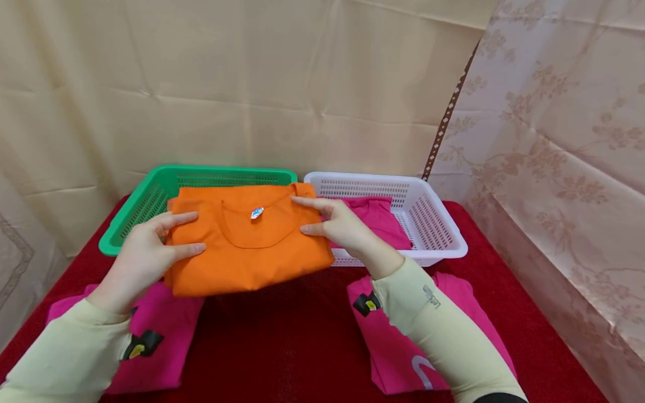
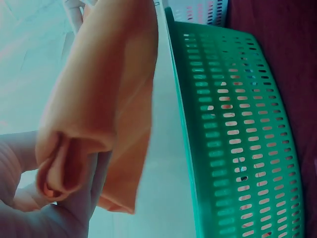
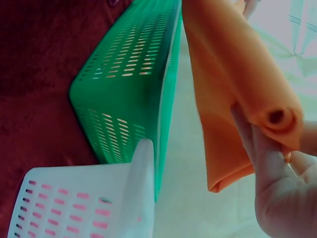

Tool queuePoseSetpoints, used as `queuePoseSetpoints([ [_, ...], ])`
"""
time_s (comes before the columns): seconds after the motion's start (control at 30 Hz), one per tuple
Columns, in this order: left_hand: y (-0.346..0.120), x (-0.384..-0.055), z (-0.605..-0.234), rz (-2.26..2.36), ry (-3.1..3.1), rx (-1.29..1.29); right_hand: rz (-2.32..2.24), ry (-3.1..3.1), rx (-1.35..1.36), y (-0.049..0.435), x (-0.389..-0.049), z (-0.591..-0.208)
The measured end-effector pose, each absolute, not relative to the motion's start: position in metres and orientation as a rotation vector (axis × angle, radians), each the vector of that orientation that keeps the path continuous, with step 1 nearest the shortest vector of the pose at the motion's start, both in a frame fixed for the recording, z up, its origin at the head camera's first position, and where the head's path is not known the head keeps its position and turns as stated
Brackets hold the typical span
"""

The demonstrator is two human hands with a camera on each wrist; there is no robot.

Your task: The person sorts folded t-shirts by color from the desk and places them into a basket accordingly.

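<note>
A folded orange T-shirt [image 1: 257, 252], its collar and small white label facing up, is held between both hands in front of the green basket [image 1: 132, 215]. My left hand [image 1: 143, 257] grips its left edge, thumb and a finger on top and other fingers beneath. At the right edge my right hand [image 1: 345, 224] pinches it the same way. In the left wrist view the folded orange shirt [image 2: 94, 84] shows its rolled end in the fingers, above the basket's rim. The right wrist view shows the other rolled end of the shirt [image 3: 242, 69].
A white basket [image 1: 438, 221] stands right of the green one, with a pink folded garment [image 1: 375, 218] inside. Pink shirts lie on the red cloth [image 1: 282, 347]: one [image 1: 161, 336] under the left forearm, another [image 1: 403, 358] under the right. A beige curtain [image 1: 227, 84] hangs behind.
</note>
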State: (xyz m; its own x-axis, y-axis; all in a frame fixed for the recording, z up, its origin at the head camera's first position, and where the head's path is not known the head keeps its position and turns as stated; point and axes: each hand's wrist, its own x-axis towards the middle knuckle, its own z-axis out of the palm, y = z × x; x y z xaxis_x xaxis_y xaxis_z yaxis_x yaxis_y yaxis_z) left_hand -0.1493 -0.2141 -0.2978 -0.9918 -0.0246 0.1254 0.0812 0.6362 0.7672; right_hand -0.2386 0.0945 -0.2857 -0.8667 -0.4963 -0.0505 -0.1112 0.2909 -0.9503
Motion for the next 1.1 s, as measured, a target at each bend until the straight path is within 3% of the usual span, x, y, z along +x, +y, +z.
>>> queuePoseSetpoints([
  [0.4,-0.226,-0.168,-0.297,-1.411,-2.74,0.125,-1.775,2.291,-0.382,0.066,-0.257,-0.289],
  [1.1,-0.251,-0.211,-0.311,-0.967,-2.762,-0.189,-1.691,2.481,-0.624,0.024,-0.277,-0.325],
])
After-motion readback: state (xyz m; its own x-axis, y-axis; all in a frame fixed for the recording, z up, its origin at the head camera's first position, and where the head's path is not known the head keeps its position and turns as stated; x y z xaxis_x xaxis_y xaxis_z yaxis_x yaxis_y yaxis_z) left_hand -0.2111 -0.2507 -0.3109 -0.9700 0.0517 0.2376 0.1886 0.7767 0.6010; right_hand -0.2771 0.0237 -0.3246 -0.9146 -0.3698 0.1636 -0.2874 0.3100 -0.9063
